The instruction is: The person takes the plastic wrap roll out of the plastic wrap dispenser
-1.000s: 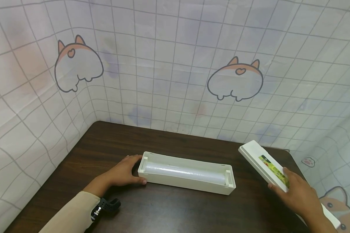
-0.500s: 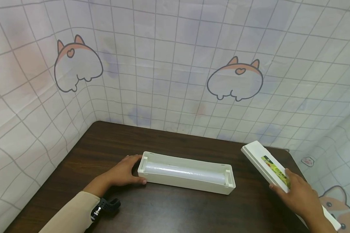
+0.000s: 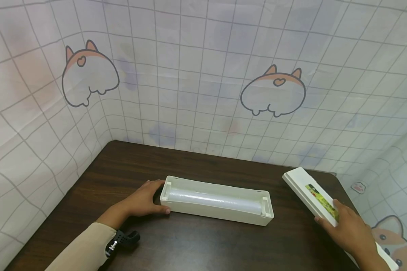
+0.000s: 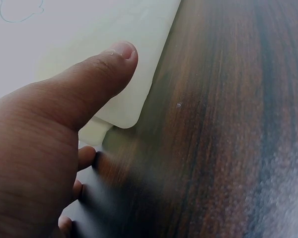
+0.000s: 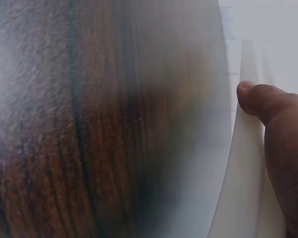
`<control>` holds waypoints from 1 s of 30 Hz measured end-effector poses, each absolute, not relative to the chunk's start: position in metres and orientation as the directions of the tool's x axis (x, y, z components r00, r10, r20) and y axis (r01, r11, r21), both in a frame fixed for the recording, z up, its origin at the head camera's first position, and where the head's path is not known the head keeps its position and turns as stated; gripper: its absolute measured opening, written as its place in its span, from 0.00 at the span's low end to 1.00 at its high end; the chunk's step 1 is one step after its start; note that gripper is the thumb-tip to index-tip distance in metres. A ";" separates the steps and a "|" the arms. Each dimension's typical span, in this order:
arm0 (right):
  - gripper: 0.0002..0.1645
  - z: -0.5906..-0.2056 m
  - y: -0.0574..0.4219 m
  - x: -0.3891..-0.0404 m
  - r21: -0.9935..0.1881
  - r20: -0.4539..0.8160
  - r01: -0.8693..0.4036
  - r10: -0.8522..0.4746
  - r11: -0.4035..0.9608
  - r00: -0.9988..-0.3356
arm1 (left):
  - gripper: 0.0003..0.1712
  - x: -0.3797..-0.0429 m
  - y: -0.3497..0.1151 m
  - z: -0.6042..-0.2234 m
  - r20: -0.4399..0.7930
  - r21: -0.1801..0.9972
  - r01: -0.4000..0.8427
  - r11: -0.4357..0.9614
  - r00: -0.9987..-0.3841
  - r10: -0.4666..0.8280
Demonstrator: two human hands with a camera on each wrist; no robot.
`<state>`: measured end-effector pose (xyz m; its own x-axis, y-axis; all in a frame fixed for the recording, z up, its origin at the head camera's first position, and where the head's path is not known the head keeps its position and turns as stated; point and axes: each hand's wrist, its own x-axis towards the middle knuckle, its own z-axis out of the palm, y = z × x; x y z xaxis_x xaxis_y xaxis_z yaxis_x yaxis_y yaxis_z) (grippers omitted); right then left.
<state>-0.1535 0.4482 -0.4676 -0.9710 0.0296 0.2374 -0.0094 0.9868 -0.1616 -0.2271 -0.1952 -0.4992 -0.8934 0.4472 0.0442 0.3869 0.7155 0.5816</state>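
A long white plastic wrap box, without its lid, lies on the brown table with a roll of plastic wrap inside. My left hand grips the box's left end. Its thumb presses the front wall, as the left wrist view shows, while the other fingers go round the end and back. Over the table's right side my right hand holds the long white lid, which has a green and yellow label. The thumb lies along the lid's near edge; the fingertips on the far side are hidden.
The dark wood table reaches back to a white grid-patterned curtain with cartoon animal prints. Curtain also stands along the left and right sides. A black watch is on the left wrist.
My right hand has shifted the lid slightly to the right and toward me, its far end now a little lower in view. The left hand and the box have stayed in place.
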 end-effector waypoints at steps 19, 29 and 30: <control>0.64 -0.478 0.454 -0.153 -0.155 0.174 0.067 0.093 0.986 -0.980 | 0.64 -0.226 -0.194 -0.497 0.024 0.583 0.363 0.727 -0.902 0.431; 0.65 -0.482 0.457 -0.152 -0.154 0.156 0.093 0.118 0.984 -0.981 | 0.63 -0.225 -0.194 -0.497 0.028 0.583 0.366 0.725 -0.901 0.432; 0.65 -0.482 0.458 -0.152 -0.154 0.152 0.099 0.122 0.983 -0.981 | 0.63 -0.225 -0.194 -0.497 0.026 0.582 0.364 0.727 -0.902 0.431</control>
